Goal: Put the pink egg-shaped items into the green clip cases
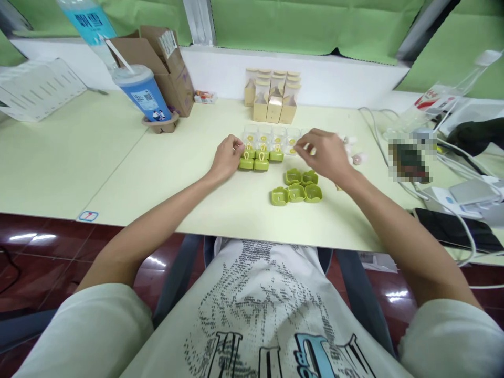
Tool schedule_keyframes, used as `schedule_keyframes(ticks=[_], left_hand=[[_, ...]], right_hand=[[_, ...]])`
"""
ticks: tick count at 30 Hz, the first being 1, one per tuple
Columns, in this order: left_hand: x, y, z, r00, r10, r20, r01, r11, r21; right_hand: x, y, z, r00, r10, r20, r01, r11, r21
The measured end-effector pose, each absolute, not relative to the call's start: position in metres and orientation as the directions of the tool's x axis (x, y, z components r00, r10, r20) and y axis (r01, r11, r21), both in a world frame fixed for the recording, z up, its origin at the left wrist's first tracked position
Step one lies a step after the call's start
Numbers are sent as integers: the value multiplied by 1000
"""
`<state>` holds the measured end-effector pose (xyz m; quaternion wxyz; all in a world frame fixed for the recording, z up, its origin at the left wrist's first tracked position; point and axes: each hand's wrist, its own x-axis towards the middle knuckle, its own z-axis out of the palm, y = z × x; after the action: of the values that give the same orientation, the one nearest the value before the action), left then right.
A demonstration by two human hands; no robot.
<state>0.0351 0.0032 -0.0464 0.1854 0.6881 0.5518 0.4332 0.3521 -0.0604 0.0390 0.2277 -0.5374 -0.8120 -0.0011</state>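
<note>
My left hand (227, 156) rests on the pale table (118, 173) with fingers curled against a cluster of green closed cases (258, 159). My right hand (325, 152) hovers just right of that cluster, fingers pinched together over a row of clear plastic trays (271, 137); what it pinches is too small to name. Nearer to me lie several open green shell halves (297, 187). Behind the trays stand small beige cartons (273, 94).
A blue cup with a straw (144, 94) sits in a holder at back left beside an open cardboard box (165, 63). A white ribbed tray (37, 86) is far left. Cables, a phone (457, 231) and devices crowd the right side.
</note>
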Motion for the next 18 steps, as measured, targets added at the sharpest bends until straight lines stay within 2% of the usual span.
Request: schedule_keyframes(ticks=[2, 4, 6, 9, 11, 13, 15, 18], left_hand=[[33, 6, -51, 11, 912, 409, 611, -330, 720], [30, 7, -53, -3, 885, 465, 621, -363, 695], [28, 4, -49, 13, 818, 575, 619, -458, 638], [30, -14, -34, 208, 668, 714, 551, -684, 479], [36, -32, -24, 468, 581, 666, 437, -807, 397], [45, -51, -18, 715, 490, 498, 346, -868, 356], [54, -67, -19, 830, 444, 339, 333, -880, 337], [63, -80, -26, 858, 425, 289, 321, -882, 345]], right_hand=[[380, -72, 50, -212, 926, 313, 944, 277, -178], [409, -83, 55, -128, 976, 178, 986, 144, -80], [428, -90, 54, -80, 997, 11, 997, 80, 13], [435, -96, 47, -33, 981, -189, 992, 54, 110], [428, -97, 44, -41, 977, -210, 986, 73, 147], [422, -98, 43, -60, 980, -189, 983, 91, 162], [421, -98, 45, -81, 982, -173, 987, 103, 126], [430, -95, 46, -153, 977, -150, 988, 150, -29]])
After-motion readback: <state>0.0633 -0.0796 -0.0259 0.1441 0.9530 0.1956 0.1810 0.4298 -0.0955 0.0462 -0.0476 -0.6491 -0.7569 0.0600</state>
